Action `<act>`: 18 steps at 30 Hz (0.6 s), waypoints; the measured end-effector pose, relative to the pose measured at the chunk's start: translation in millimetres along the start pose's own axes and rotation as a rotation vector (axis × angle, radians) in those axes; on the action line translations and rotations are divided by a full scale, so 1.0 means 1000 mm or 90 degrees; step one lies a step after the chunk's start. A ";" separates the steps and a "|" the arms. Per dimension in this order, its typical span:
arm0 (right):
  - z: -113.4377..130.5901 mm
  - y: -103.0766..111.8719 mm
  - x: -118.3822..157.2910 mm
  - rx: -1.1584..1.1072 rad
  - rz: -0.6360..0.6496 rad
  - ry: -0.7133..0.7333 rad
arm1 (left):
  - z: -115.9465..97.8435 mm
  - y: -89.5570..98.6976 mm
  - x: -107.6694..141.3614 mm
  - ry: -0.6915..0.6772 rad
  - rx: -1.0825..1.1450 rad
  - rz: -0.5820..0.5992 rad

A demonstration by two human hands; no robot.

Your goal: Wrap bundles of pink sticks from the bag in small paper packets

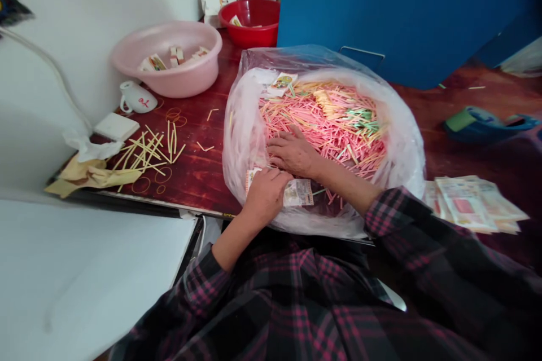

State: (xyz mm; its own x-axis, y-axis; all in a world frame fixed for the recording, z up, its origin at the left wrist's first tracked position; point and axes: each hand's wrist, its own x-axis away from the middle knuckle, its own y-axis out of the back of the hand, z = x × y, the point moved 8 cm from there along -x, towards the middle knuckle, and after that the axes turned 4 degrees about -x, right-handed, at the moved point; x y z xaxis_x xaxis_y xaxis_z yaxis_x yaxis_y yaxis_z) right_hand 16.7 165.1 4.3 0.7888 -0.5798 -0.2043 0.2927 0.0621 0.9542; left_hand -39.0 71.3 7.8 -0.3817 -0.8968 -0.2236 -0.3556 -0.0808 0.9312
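Note:
A large clear plastic bag (406, 141) lies open in front of me, its rim rolled down. Thin paper-like strips (296, 110) fill it, mostly pink, with some yellow, orange and green. At the bag's near left side my left hand (266, 194) is closed over a small printed wrapper (298, 192), which sticks out on both sides of the fingers. My right hand (294, 152) rests on the pink strips just beyond, fingers stretched out towards the left. What lies under its palm is hidden. Another printed wrapper (283, 83) is at the bag's far left.
To the left are loose yellow strips (146, 149), rubber bands (141, 184), a white mug (138, 98) and a pink basin (182, 82) holding small packs. A red basin (254, 34) stands behind. On the right are a blue tape dispenser (486, 127) and stacked printed sheets (470, 206).

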 end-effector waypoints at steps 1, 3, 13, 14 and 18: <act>-0.003 0.001 0.002 -0.007 -0.009 0.007 | 0.000 0.000 0.001 0.002 -0.008 0.007; -0.011 0.003 0.010 -0.022 -0.017 0.023 | 0.000 -0.001 0.002 0.003 -0.013 0.016; -0.024 0.027 0.079 -0.069 -0.044 0.023 | 0.029 0.017 0.007 0.089 0.355 -0.122; -0.022 0.034 0.085 -0.090 -0.070 -0.001 | 0.033 0.021 0.008 0.111 0.410 -0.139; -0.019 0.066 0.112 -0.313 -0.247 -0.186 | 0.033 0.032 0.010 0.156 0.525 -0.166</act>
State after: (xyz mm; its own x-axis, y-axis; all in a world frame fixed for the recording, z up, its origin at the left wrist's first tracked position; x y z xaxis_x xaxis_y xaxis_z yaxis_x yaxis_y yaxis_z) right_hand 135.0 120.0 40.3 0.4199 -0.8255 -0.3772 0.7899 0.1278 0.5997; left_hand -82.6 74.5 25.8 -0.0439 -0.9692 -0.2424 -0.9412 -0.0412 0.3354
